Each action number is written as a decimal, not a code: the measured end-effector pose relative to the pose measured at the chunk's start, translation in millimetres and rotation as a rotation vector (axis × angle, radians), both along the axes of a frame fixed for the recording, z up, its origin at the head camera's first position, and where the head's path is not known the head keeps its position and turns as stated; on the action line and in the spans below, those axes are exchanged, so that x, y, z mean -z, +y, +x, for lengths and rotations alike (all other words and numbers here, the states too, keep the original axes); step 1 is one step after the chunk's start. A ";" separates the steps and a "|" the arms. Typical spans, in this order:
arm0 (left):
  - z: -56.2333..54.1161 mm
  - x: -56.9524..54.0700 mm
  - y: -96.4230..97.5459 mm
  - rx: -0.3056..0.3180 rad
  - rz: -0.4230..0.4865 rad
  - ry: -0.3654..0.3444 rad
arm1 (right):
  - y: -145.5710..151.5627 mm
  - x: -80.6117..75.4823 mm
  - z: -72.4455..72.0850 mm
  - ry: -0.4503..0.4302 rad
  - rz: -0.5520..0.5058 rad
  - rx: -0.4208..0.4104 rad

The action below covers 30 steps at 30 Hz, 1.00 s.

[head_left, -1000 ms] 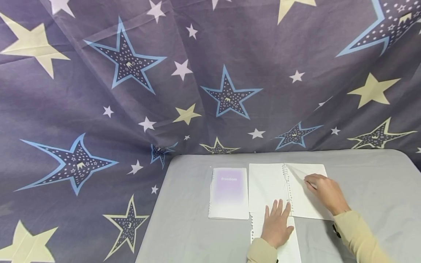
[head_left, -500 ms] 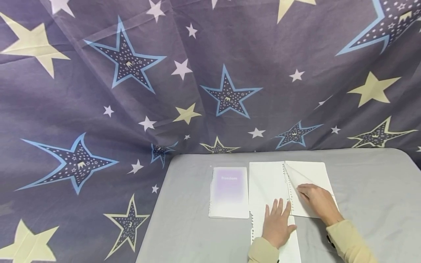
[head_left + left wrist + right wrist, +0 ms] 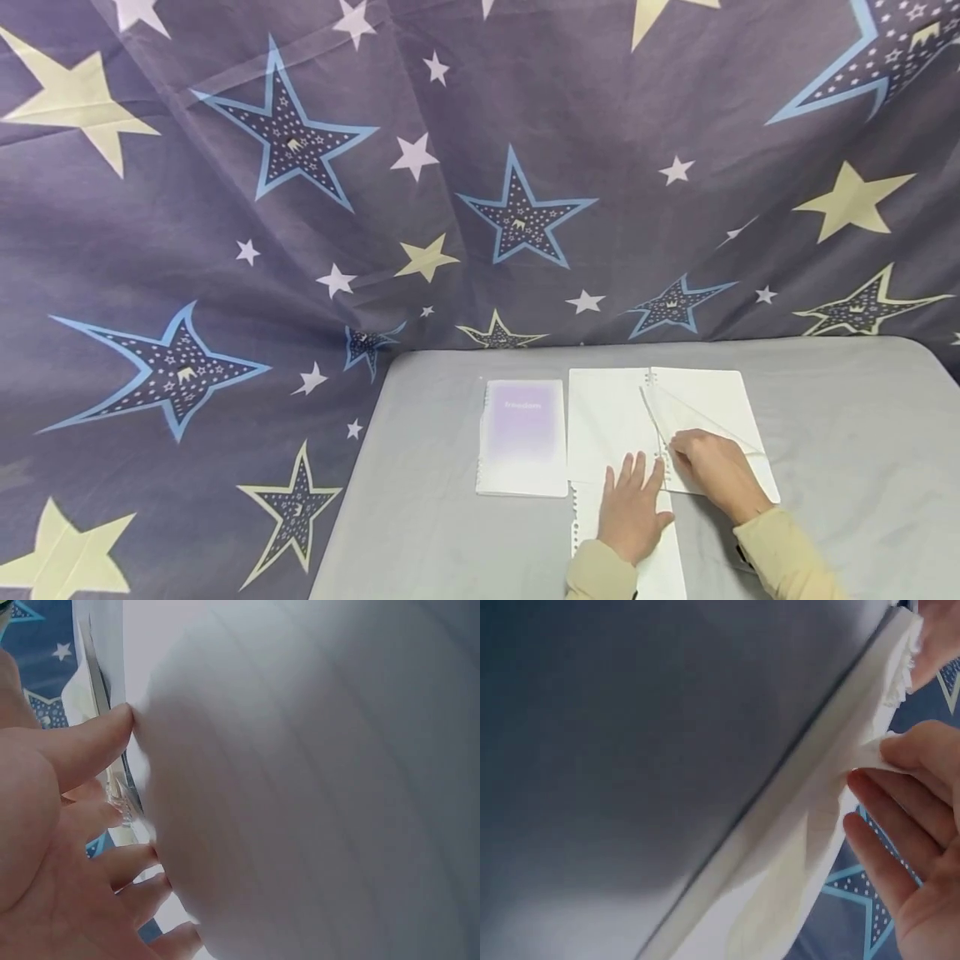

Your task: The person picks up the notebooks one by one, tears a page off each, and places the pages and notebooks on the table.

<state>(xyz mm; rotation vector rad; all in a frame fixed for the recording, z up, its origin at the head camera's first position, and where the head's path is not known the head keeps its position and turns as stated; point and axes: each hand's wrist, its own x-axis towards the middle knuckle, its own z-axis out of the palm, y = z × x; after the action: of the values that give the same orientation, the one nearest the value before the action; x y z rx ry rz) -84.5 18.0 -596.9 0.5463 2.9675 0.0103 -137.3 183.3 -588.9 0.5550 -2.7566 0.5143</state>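
Note:
An open spiral notebook (image 3: 609,421) with white pages lies on the table. My right hand (image 3: 715,468) pinches a page (image 3: 672,415) of its right half between thumb and finger, near the binding; the right wrist view shows the lifted page (image 3: 829,806) creased at that pinch. Along its upper part the page's ragged holed edge stands away from the rings. My left hand (image 3: 632,510) lies with spread fingers over the notebook's lower middle and a loose sheet (image 3: 663,575) with a torn holed edge. In the left wrist view its fingertips touch white lined paper (image 3: 300,795).
A closed notebook (image 3: 522,467) with a purple "freedom" cover lies left of the open one. The grey table (image 3: 420,467) meets a star-patterned cloth (image 3: 480,125) at the back and left.
My right hand has moved left and slightly down toward the binding, pulling the page along. The page's upper holed edge has come away from the rings. My left hand stays in place.

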 end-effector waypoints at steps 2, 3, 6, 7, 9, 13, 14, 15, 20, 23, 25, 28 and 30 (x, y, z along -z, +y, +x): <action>0.5 0.5 1.0 0.006 0.002 0.003 | 0.4 0.5 1.3 0.014 -0.010 0.004; 0.7 0.8 1.5 0.007 0.000 0.006 | 0.5 0.1 2.2 0.019 -0.022 0.007; 1.2 0.8 2.5 0.005 -0.003 0.006 | -0.4 -2.4 6.5 0.020 -0.036 -0.014; 1.3 0.5 2.7 0.003 -0.001 0.004 | -1.2 -3.2 8.2 0.011 -0.030 -0.025; 1.3 0.0 3.1 -0.001 0.002 0.004 | -2.9 -4.8 11.8 -0.019 -0.024 -0.030; 1.3 -1.6 3.6 0.001 0.008 0.016 | -5.8 -7.2 19.7 -0.059 -0.024 -0.007; 1.6 -2.5 3.4 -0.001 0.010 0.015 | -6.3 -7.4 22.1 -0.057 -0.026 -0.005; 1.8 -3.4 3.3 -0.002 0.008 0.013 | -6.6 -7.6 25.1 -0.054 -0.032 -0.008; 2.6 -6.9 2.0 -0.003 -0.006 0.024 | -6.8 -6.7 40.8 -0.007 -0.083 -0.003; 1.9 -4.1 1.5 0.001 0.001 0.046 | -6.1 -7.4 48.9 -0.007 -0.126 0.035; 2.0 -1.0 1.0 0.004 0.022 0.051 | -5.5 -8.6 54.3 -0.007 -0.150 0.062; 2.7 1.1 0.9 0.011 0.043 0.035 | -3.8 -10.5 62.5 0.022 -0.197 0.094; 3.3 0.6 0.8 0.016 0.047 0.028 | -2.3 -12.2 68.1 0.065 -0.229 0.112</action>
<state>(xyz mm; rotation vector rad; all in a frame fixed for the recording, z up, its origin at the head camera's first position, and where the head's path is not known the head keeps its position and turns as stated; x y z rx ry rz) -81.1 18.8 -597.5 0.5810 2.9972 0.0722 -69.2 181.0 -576.8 0.3544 -2.6027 0.7576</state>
